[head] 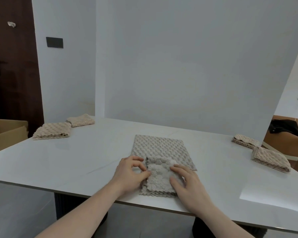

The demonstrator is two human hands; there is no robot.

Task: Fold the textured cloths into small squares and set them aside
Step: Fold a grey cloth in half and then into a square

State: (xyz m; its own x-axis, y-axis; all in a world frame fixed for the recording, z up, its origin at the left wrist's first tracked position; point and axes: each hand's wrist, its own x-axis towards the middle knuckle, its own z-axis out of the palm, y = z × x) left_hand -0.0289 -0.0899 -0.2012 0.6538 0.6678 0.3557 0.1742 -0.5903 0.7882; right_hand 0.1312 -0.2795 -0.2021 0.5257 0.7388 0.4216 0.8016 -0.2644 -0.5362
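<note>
Beige bumpy cloth [159, 150] at lower centre of the white table [76, 157], partly folded: near end doubled up into a thick small square [159, 179], far half flat and single. Left hand [129, 176] at the fold's left edge, fingers curled, seemingly pinching it. Right hand [189, 184] flat on top, fingers spread, pressing. Two folded cloths [52, 133] set aside at left of frame, two folded stacks [270, 158] at right edge. Judged about midway: several squares done, this one lacking its last folds. Waffle-like pile, soft, scalloped edges; glossy hard tabletop; brown cardboard box [7, 131] far left.
</note>
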